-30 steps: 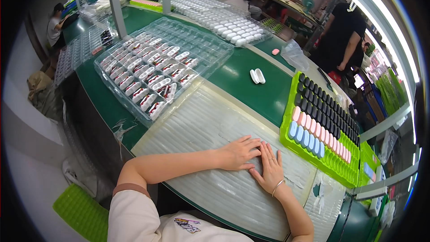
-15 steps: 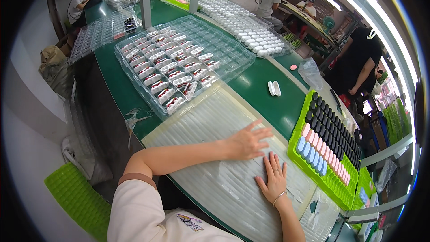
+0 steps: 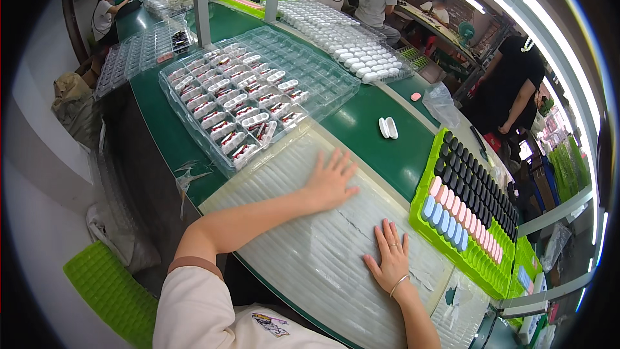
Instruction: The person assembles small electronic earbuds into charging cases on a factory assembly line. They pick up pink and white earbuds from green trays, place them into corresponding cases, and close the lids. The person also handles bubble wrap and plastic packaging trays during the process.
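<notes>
My left hand (image 3: pixel 330 182) is spread over the far part of a pale, ribbed sheet (image 3: pixel 303 258) with taped edges; whether it touches, I cannot tell. Lower and to the right, my right hand (image 3: pixel 390 258), with a ring and a bangle, lies flat on the same sheet. Neither hand holds anything. Beyond the left hand stands a clear compartment tray (image 3: pixel 227 163) with many small white cases holding red and dark parts. A white hinged case (image 3: pixel 388 128) lies unfolded on the green tabletop (image 3: pixel 361 115).
A lime-green tray (image 3: pixel 418 214) of black, pink and blue oval cases stands to the right. White cases (image 3: pixel 369 63) fill clear trays farther back. Metal posts (image 3: pixel 202 6) rise from the table. A person in black (image 3: pixel 513 84) stands at the right; other people sit farther off.
My left hand has moved left and away from me across the sheet, farther from the right hand. The right hand stays flat in nearly the same place.
</notes>
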Demonstrator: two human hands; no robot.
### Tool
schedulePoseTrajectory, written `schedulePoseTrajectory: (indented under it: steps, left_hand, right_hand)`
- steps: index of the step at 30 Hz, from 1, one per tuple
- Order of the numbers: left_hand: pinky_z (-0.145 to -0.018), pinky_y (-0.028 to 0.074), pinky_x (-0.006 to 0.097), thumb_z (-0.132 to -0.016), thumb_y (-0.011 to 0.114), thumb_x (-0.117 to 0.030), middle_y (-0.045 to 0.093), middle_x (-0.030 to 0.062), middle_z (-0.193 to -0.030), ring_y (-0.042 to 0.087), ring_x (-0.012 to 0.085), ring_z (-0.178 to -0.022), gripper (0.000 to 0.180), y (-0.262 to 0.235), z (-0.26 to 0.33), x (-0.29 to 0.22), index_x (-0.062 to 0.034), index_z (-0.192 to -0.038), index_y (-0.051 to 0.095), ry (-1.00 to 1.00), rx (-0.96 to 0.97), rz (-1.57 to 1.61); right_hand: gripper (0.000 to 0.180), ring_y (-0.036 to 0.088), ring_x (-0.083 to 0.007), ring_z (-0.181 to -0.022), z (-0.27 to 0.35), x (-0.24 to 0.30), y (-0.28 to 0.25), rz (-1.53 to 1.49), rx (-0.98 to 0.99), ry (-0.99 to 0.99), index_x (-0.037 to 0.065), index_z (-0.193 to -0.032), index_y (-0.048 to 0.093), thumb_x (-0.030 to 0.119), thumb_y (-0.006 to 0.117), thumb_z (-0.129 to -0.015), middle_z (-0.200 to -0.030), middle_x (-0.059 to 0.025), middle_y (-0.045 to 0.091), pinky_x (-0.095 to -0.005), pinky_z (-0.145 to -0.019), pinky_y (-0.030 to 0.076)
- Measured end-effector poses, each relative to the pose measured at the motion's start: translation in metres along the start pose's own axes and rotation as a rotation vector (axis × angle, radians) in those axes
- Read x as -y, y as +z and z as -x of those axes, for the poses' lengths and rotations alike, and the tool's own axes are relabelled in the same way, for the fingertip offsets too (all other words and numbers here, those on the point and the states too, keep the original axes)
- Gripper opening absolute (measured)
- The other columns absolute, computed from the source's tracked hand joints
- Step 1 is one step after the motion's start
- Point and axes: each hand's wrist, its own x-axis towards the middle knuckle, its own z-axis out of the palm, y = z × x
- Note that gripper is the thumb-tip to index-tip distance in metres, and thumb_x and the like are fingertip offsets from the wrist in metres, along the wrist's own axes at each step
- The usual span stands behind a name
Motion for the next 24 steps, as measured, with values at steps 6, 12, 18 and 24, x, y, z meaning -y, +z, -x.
schedulePoseTrajectory:
  steps: [6, 12, 18, 24]
  left_hand:
    - [-0.109, 0.012, 0.053, -0.091, 0.045, -0.043, 0.028, 0.0126, -0.145, 0.019, 0.0310, -0.137, 0.054, -0.0038, 0.0051, -0.0107, -0.0119, -0.135, 0.040, 0.403, 0.119, 0.143]
    - [-0.110, 0.013, 0.052, -0.090, 0.045, -0.043, 0.029, 0.0120, -0.145, 0.020, 0.0303, -0.136, 0.054, -0.0064, 0.0042, -0.0090, -0.0128, -0.134, 0.041, 0.397, 0.128, 0.148]
    - [-0.110, 0.012, 0.051, -0.090, 0.046, -0.044, 0.030, 0.0118, -0.145, 0.020, 0.0298, -0.137, 0.054, -0.0091, 0.0036, -0.0095, -0.0132, -0.134, 0.041, 0.396, 0.138, 0.144]
    - [-0.110, 0.012, 0.051, -0.090, 0.046, -0.044, 0.029, 0.0117, -0.145, 0.020, 0.0296, -0.137, 0.054, -0.0095, 0.0030, -0.0091, -0.0134, -0.134, 0.040, 0.398, 0.138, 0.146]
  right_hand:
    - [0.068, 0.019, -0.0291, -0.138, 0.0007, 0.0009, -0.0019, -0.011, -0.008, 0.005, 0.007, -0.138, 0.034, 0.034, 0.059, -0.082, -0.148, -0.0135, 0.023, -0.0501, -0.110, 0.010]
    - [0.068, 0.020, -0.0297, -0.137, 0.0007, -0.0001, -0.0006, -0.020, -0.013, 0.000, 0.009, -0.137, 0.036, 0.035, 0.062, -0.080, -0.148, -0.0135, 0.023, -0.0528, -0.109, 0.010]
    - [0.067, 0.020, -0.0297, -0.137, 0.0015, -0.0015, 0.0004, -0.008, -0.012, -0.006, 0.009, -0.137, 0.037, 0.035, 0.062, -0.081, -0.148, -0.0133, 0.023, -0.0531, -0.109, 0.010]
    - [0.067, 0.020, -0.0294, -0.138, 0.0010, -0.0025, 0.0009, -0.015, -0.020, -0.010, 0.010, -0.137, 0.037, 0.035, 0.061, -0.081, -0.148, -0.0129, 0.023, -0.0529, -0.109, 0.010]
